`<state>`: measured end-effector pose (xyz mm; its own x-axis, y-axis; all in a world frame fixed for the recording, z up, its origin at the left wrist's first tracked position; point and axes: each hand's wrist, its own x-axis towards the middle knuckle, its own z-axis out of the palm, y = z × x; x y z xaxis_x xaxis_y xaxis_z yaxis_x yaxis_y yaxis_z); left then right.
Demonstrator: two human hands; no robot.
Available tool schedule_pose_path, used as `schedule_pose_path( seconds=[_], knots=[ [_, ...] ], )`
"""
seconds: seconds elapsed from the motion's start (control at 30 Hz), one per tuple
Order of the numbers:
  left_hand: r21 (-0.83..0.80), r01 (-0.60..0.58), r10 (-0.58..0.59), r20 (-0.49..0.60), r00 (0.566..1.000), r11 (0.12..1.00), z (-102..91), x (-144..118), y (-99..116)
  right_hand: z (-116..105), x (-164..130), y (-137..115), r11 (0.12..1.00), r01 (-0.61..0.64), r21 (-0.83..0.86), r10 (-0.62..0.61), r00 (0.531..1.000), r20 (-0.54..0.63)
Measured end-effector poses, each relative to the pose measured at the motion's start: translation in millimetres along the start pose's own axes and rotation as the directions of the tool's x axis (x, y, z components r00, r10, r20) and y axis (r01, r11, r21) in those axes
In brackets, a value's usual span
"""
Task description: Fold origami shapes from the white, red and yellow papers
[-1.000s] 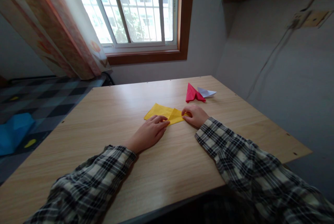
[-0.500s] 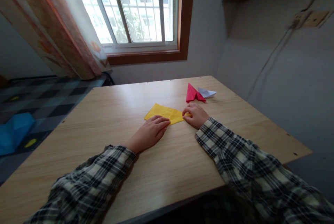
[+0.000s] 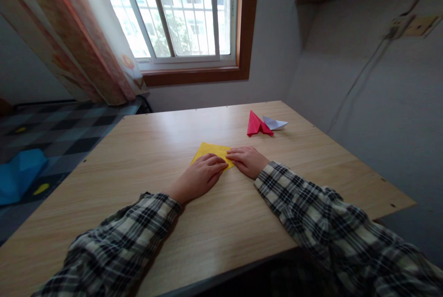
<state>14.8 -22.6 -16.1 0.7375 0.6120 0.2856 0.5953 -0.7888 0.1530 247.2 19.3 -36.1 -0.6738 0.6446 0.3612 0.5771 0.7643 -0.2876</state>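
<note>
Yellow paper (image 3: 211, 150) lies flat near the middle of the wooden table (image 3: 155, 149), a bit toward the far edge. It is already folded into a small shape with a slanted far side. Both hands rest on its near part. The left hand (image 3: 199, 178) lies flat, palm down, with its fingers together, pressing on the near left part of the paper. The right hand (image 3: 247, 161) lies flat too, and its fingertips (image 3: 231, 153) press down on the right side of the paper, touching the left hand's fingertips. Neither hand pinches or lifts anything; they only push the paper onto the table.

Some folds look done, since the paper is small and thick-looking. It is not yet a finished shape like the two others. A red folded paper (image 3: 258, 125) and a white folded paper (image 3: 275, 123) sit just beside each other near the far right corner of the table, well apart from the hands.
</note>
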Motion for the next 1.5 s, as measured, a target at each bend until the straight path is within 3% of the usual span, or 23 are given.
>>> schedule_pose_path(
  seconds=[0.13,0.43,0.67,0.93,1.23,1.5],
  knots=[
    [-0.029,-0.01,0.01,-0.01,1.0,1.0,-2.2,1.4,0.8,-3.3,-1.0,-3.5,0.998,-0.056,0.009,0.055,0.998,0.043],
    [-0.072,-0.005,0.004,-0.006,1.0,0.997,-4.3,2.6,3.6,-5.9,-1.7,-4.9,0.997,-0.059,0.059,0.055,0.996,0.077],
    [-0.159,0.052,-0.051,0.006,0.999,0.986,-1.5,2.5,3.5,-4.5,-1.6,-4.5,0.993,-0.119,-0.003,0.119,0.986,0.114],
    [-0.124,0.052,-0.051,0.006,0.999,0.991,0.9,2.5,2.5,-6.3,-1.4,-3.7,0.974,-0.209,-0.09,0.221,0.963,0.155],
    [-0.12,0.063,-0.063,0.007,0.998,0.991,-0.2,1.2,2.7,-8.5,-5.8,14.2,0.884,-0.439,-0.162,0.455,0.887,0.078],
    [-0.122,0.052,-0.053,0.0,0.999,0.991,-0.6,1.4,2.9,-5.1,-10.5,23.9,0.811,-0.554,-0.188,0.563,0.826,-0.007]
  ],
)
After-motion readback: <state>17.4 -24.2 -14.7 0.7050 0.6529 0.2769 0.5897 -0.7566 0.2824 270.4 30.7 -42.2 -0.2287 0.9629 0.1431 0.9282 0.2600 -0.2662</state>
